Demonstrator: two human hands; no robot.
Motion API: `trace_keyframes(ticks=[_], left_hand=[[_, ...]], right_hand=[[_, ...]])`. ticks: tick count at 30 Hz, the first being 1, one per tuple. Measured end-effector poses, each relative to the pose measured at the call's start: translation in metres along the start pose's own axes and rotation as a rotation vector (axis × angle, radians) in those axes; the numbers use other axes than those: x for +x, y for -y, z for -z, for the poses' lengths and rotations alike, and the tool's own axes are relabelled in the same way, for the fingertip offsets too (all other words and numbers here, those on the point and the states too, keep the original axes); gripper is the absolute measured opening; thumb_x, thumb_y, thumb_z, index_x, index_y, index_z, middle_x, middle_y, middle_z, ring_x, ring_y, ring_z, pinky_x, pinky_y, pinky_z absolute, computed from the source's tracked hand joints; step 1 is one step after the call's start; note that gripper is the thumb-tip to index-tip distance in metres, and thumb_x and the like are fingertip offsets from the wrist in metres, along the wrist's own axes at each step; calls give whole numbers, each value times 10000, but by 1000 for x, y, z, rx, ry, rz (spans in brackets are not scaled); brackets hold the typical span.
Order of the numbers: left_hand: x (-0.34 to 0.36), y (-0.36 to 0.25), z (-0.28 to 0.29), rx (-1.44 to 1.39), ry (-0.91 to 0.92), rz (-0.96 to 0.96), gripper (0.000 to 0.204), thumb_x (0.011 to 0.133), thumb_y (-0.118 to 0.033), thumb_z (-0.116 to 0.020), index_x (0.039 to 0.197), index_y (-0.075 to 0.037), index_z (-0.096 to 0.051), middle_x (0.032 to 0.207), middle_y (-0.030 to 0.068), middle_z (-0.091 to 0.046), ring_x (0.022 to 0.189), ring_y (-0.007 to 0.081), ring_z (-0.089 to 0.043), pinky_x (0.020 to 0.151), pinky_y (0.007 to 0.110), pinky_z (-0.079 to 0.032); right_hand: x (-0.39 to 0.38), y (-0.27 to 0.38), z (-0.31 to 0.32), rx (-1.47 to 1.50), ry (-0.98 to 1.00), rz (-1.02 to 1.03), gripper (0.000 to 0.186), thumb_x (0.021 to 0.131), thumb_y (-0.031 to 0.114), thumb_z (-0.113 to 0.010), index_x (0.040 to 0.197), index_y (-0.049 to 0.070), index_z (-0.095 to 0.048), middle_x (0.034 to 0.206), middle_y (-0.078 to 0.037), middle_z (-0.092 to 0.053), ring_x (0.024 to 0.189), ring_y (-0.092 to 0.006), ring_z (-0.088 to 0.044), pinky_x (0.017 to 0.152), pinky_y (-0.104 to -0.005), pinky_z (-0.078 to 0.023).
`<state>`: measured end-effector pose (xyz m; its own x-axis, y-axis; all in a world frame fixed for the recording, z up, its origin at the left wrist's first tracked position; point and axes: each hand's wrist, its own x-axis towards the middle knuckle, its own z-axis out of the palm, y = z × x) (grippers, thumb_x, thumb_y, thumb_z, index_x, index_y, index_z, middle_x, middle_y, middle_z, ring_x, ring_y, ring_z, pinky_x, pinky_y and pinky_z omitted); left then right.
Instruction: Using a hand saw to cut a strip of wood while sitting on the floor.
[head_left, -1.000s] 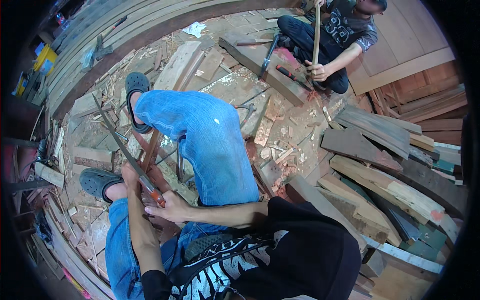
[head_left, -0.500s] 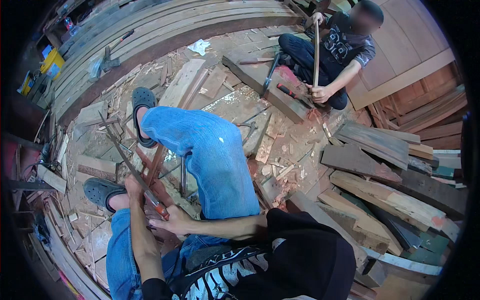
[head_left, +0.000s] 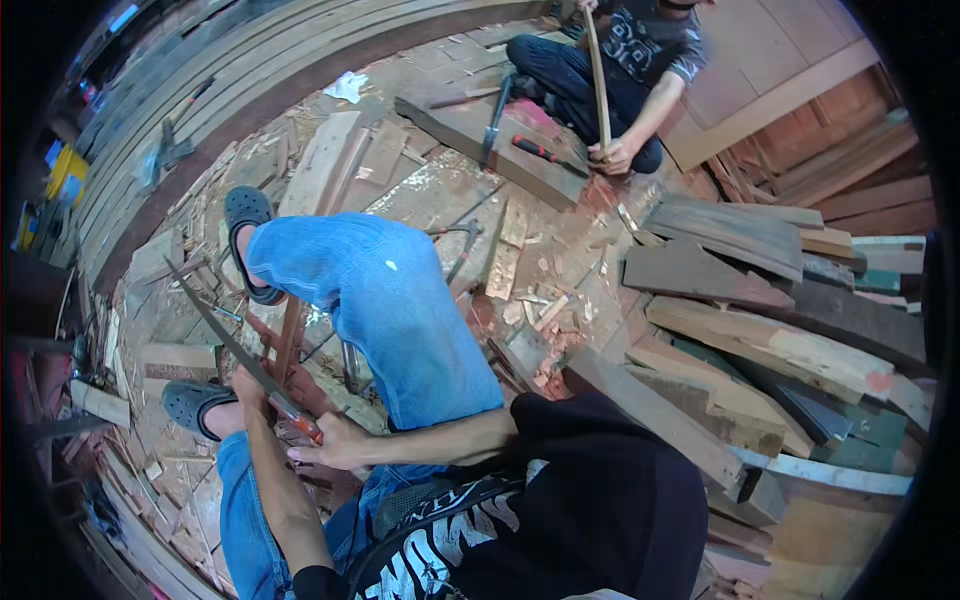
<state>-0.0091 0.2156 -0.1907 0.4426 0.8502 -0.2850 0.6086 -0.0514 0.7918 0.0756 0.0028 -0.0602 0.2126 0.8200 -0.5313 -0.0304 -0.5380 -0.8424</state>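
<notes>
Orange-handled grey steel handsaw (head_left: 236, 350) points far left from right hand (head_left: 338, 443).
Fingers wrap its handle; left hand (head_left: 248, 386) beside blade, hold unclear.

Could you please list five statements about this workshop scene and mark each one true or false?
1. The person's right hand holds an orange-handled tool with a long grey blade. True.
2. That tool's tip points toward the picture's lower right. False: upper left.
3. The co-worker's hands hold a slender pale wooden strip. True.
4. The person wears red shorts. False: blue denim trousers.
5. A red-and-black-handled tool lies on the thick brown wooden block. True.
</notes>
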Motion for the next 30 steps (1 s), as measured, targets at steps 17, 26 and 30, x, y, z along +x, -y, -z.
trace_keyframes(ticks=[17, 26, 30], left_hand=[[5, 14, 14, 410, -80, -160, 188, 727, -199, -615, 760, -39, -708, 740, 189, -652, 702, 329, -656, 615, 424, -502], [10, 17, 9, 532, -100, -229, 176, 696, -195, -660, 744, -30, -698, 747, 203, -647, 719, 350, -648, 638, 429, -503], [13, 33, 15, 311, -85, -115, 178, 690, -198, -673, 734, -26, -693, 742, 209, -641, 717, 360, -641, 649, 431, -503]], right_hand=[[1, 3, -2, 3, -4, 42, 577, 755, 561, -651, 626, 30, -468, 533, -64, -444, 519, -194, -471, 518, -378, -386], [1, 4, 3, -7, 9, 75, 572, 754, 553, -657, 617, 31, -467, 514, -56, -432, 497, -189, -460, 505, -373, -384], [0, 5, -4, 21, -3, 92, 568, 759, 540, -656, 600, 39, -442, 500, -47, -413, 482, -179, -439, 497, -370, -375]])
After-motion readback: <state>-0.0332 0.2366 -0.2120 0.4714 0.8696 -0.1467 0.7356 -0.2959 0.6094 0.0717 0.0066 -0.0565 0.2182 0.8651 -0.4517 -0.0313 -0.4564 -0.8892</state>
